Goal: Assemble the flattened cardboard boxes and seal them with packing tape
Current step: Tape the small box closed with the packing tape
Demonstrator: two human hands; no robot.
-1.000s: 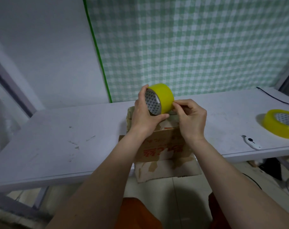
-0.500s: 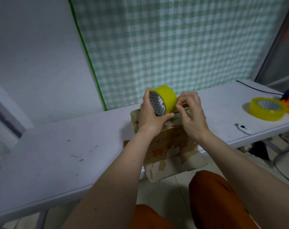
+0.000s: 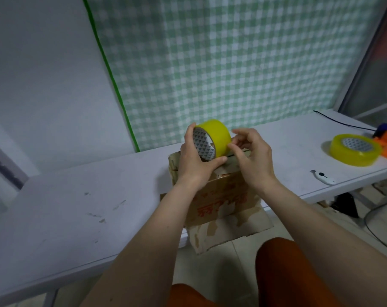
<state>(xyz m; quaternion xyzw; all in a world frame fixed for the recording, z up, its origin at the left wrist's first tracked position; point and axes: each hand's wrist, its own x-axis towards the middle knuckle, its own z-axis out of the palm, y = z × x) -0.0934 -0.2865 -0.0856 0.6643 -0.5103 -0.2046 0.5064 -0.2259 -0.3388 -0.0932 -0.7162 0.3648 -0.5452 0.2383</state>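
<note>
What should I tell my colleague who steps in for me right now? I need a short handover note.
Left hand grips the yellow tape roll above the cardboard box.
Right hand picks at the roll's edge with its fingertips; whether any tape is freed cannot be told.
The box stands at the table's near edge; a spare roll and small cutter lie to the right.
Done: box set up. Left: tape the seam.

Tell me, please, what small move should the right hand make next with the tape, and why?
Probably pick the tape end loose and pull it out. The left hand grips the roll above the box, the right hand has thumb and fingertips at the roll's face, and no strip shows on the box yet.
</note>
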